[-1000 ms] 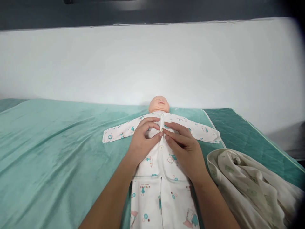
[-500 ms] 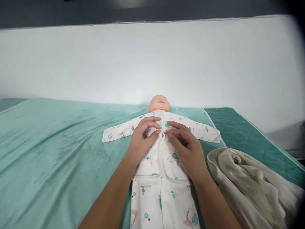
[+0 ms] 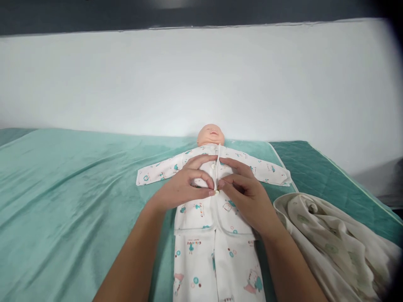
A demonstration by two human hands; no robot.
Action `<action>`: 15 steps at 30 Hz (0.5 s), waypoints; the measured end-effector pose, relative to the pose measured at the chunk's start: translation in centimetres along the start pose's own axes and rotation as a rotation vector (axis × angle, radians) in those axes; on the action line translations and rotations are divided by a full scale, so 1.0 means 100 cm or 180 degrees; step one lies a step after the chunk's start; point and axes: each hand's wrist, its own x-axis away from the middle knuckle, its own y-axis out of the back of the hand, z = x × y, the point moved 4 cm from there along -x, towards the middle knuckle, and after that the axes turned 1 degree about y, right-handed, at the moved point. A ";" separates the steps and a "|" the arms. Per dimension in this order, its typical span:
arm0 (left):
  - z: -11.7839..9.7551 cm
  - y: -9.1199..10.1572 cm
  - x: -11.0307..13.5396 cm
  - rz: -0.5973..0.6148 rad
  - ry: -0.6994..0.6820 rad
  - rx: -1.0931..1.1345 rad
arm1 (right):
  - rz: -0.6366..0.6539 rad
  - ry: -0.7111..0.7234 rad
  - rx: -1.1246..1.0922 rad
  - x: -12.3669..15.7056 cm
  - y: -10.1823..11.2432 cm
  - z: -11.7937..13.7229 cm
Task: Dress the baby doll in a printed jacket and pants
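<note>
A baby doll (image 3: 210,134) lies on its back, dressed in a white printed jacket (image 3: 197,216) and matching trousers (image 3: 195,268). Over the jacket's front opening, my left hand (image 3: 185,184) pinches the edge beside a small button (image 3: 217,192), thumb and forefinger closed at it. Facing it, my right hand (image 3: 245,188) grips the other side of the front edge between thumb and fingers. Another button (image 3: 213,167) shows higher up, between my hands. The fingertips partly cover the lower button, so I cannot see whether it sits in its buttonhole.
Under the doll is a light green blanket (image 3: 78,201), with a darker green quilted mat (image 3: 333,176) at the right. A crumpled cream cloth (image 3: 330,239) lies beside my right forearm. A white wall (image 3: 201,79) rises behind the doll's head.
Both hands have shifted down the jacket front, from the upper part of the opening to the lower button. The front edge now stands up between my fingers.
</note>
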 end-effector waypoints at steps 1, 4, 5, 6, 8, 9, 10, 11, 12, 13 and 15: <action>0.000 0.000 0.000 -0.0007 -0.0010 0.0012 | 0.0014 0.0004 0.0000 0.000 0.000 0.000; 0.000 0.000 0.000 -0.0010 -0.0013 0.0034 | 0.0069 -0.0019 -0.0042 0.001 -0.001 0.000; 0.000 0.000 0.000 -0.0016 -0.0009 0.0032 | 0.0081 -0.0027 -0.0056 0.001 -0.001 0.000; 0.000 0.001 0.000 -0.0024 -0.0009 0.0031 | 0.0090 -0.0032 -0.0064 0.001 -0.001 0.000; 0.001 0.001 0.000 -0.0034 -0.0005 0.0041 | 0.0101 -0.0038 -0.0070 0.001 0.000 -0.001; 0.001 0.001 0.000 -0.0039 -0.0005 0.0055 | 0.0108 -0.0045 -0.0075 0.002 0.000 -0.001; 0.001 0.001 0.000 -0.0044 0.0000 0.0074 | 0.0119 -0.0057 -0.0080 0.002 0.000 -0.001; 0.002 0.001 0.000 -0.0049 0.0010 0.0098 | 0.0137 -0.0067 -0.0081 0.002 0.000 -0.001; 0.002 0.001 0.000 -0.0056 0.0023 0.0125 | 0.0156 -0.0068 -0.0078 0.002 0.000 0.000; 0.002 0.000 0.000 -0.0068 0.0036 0.0149 | 0.0171 -0.0057 -0.0075 0.002 0.000 0.000; 0.003 0.000 0.000 -0.0102 0.0052 0.0169 | 0.0202 -0.0022 -0.0072 0.002 0.000 0.001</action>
